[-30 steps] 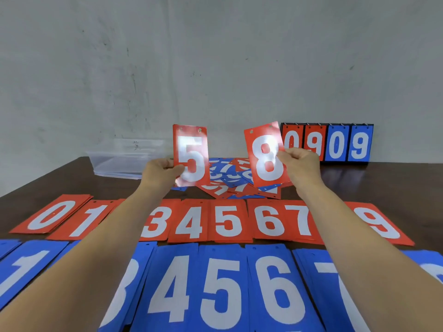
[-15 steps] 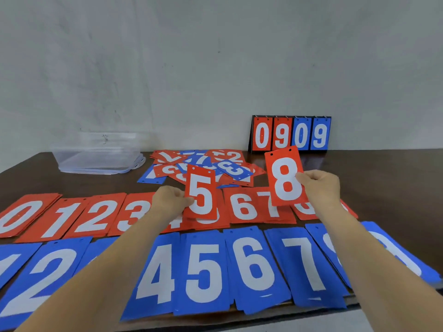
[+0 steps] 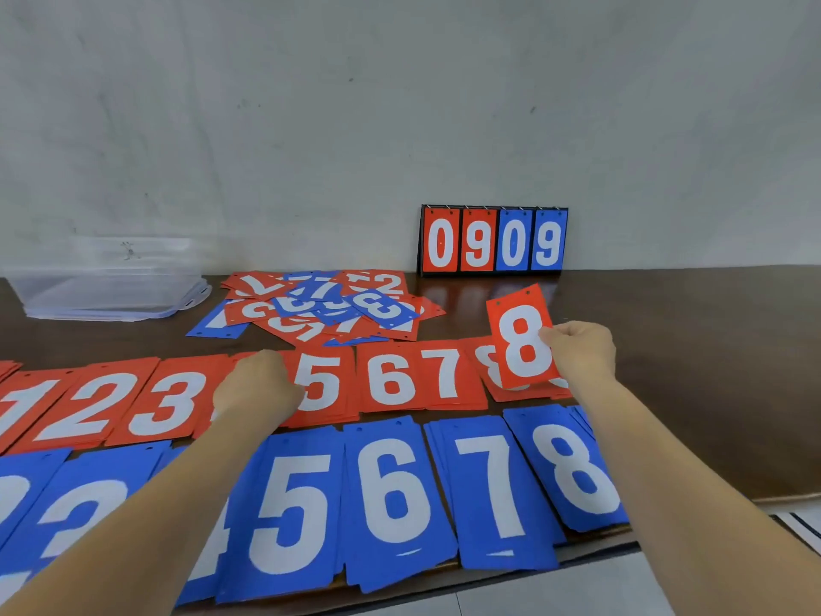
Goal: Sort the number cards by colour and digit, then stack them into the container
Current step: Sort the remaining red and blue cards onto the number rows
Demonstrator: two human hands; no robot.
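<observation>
My right hand [image 3: 582, 353] pinches a red 8 card [image 3: 522, 340] by its right edge and holds it tilted just above the red 8 pile [image 3: 485, 364]. My left hand [image 3: 257, 384] is curled on the left edge of a red 5 card [image 3: 322, 384], which lies on the red 5 pile. Red piles [image 3: 393, 380] run in digit order across the table, with a row of blue piles [image 3: 386, 495] in front of them. A mixed heap of unsorted cards [image 3: 328, 304] lies behind the rows. The clear plastic container [image 3: 106, 277] stands at the back left.
A small flip scoreboard [image 3: 493, 240] reading 0909 stands against the wall at the back. Dark bare table [image 3: 688, 371] lies to the right of the piles. The blue cards overhang the table's front edge [image 3: 599, 549].
Both hands came down from in front of me towards the red row. The red 5 went from the air onto the 5 pile, and the red 8 dropped to just over the 8 pile.
</observation>
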